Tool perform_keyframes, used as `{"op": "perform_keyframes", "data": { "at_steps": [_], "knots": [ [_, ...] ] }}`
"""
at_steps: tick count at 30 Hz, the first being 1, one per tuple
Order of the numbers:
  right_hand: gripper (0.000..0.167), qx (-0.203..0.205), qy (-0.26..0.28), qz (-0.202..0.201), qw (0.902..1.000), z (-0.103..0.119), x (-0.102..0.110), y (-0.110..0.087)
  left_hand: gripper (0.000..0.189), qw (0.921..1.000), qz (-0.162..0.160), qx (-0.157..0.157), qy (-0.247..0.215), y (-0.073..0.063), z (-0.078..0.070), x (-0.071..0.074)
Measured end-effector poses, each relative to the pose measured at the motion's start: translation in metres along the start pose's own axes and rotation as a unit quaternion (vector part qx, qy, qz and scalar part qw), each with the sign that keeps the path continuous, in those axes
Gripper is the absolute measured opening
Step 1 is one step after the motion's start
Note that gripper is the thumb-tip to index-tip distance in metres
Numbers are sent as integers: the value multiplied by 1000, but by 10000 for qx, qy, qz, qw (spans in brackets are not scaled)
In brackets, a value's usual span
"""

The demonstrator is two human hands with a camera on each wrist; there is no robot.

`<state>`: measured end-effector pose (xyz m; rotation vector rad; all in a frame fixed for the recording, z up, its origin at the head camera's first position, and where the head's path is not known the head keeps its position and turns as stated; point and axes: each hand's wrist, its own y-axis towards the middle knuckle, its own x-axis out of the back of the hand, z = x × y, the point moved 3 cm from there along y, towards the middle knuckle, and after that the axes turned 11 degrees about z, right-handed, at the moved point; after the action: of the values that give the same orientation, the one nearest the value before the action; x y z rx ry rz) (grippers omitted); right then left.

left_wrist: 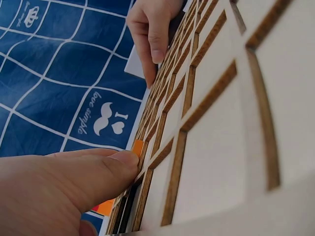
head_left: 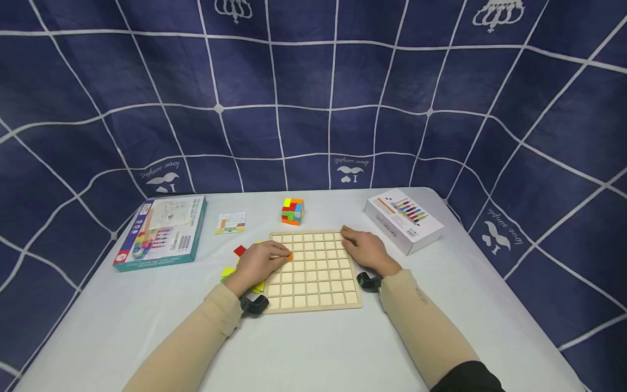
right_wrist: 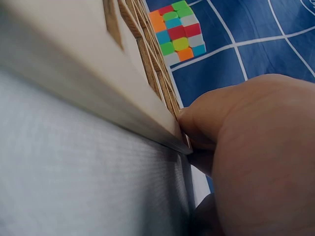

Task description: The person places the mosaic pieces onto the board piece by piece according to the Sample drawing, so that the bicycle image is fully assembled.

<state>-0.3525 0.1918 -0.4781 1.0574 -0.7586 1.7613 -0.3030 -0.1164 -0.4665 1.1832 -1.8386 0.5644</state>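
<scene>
A wooden grid board [head_left: 313, 312] with raised dividers and pale square cells lies flat on the table. My left hand [head_left: 259, 264] is over its left side and pinches a small orange tile [left_wrist: 138, 147] between thumb and fingers, at a cell near the upper left. At the far right corner, my right hand [head_left: 364, 249] grips the board's rim; in the right wrist view the thumb lies against the frame and the other fingers are partly hidden. Loose tiles, including a red tile [head_left: 239, 250] and yellow tiles [head_left: 227, 273], lie left of the board, partly under my left hand.
Behind the board stands a colourful puzzle cube [head_left: 292, 211]. A small printed card [head_left: 231, 223] lies to its left, beside a large flat box [head_left: 161, 234]. A white box [head_left: 404, 220] sits at the back right. Dark blue gridded cloth [head_left: 303, 130] hangs behind the white table.
</scene>
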Motion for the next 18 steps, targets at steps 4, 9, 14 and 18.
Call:
{"op": "perform_keyframes", "data": {
  "at_steps": [4, 9, 14, 18],
  "knots": [
    [48, 3, 2, 13, 10000, 1, 2, -1, 24, 9999, 21, 85, -109, 1, 0, 0],
    [48, 20, 25, -40, 10000, 1, 2, -2, 23, 9993, 15, 225, -291, 3, 0, 0],
    [49, 40, 12, -34, 10000, 0, 1, 0, 22, 9961, -57, 690, -548, 1, -1, 1],
    [49, 3, 12, -29, 10000, 1, 0, 0, 22, 9923, -129, 1040, -661, -2, -3, 1]
  ]
}}
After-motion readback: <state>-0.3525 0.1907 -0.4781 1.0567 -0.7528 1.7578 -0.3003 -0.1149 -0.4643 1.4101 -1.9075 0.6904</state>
